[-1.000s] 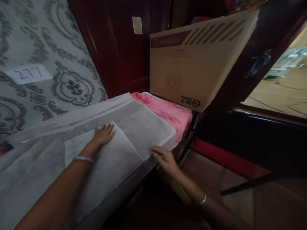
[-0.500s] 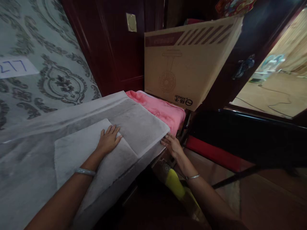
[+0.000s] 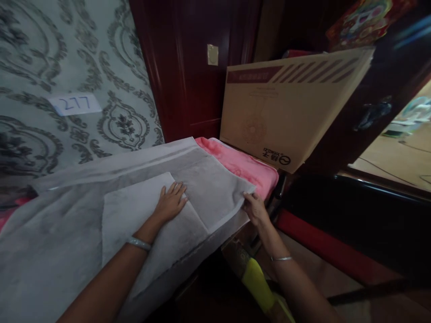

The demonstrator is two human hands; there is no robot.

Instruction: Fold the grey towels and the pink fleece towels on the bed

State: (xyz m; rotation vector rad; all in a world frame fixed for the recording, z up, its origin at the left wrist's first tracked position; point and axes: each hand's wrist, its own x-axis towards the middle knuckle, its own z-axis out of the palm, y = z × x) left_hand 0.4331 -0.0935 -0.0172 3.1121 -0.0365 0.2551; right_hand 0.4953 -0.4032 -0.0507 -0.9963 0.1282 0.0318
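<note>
1. The hands are well apart: the left hand (image 3: 171, 204) lies flat, fingers a little spread, on a pale grey panel (image 3: 134, 211), while the right hand (image 3: 255, 206) has thumb and fingers pinched on the edge of a grey plush fabric (image 3: 208, 186), near its far right corner
2. The panel lies on top of the fabric, which is spread beside the patterned wall (image 3: 84, 58) and reaches over part of a pink blanket (image 3: 242, 163)
3. The fabric puckers beside the right hand; a hard tug there could deepen that crease or skew the edge, since the pull would come from one corner only
4. Too little pressure from the left palm could let the panel slide or turn, as it seems to be loose; whether it joins the fabric underneath, I cannot tell
5. A shallow pinch could slip off the thick pile, letting the corner drop crookedly
6. If the pink blanket catches on the fabric, it could be dragged along and perhaps nudge the cardboard box (image 3: 266, 107) standing just behind; whether they touch is unclear
</note>
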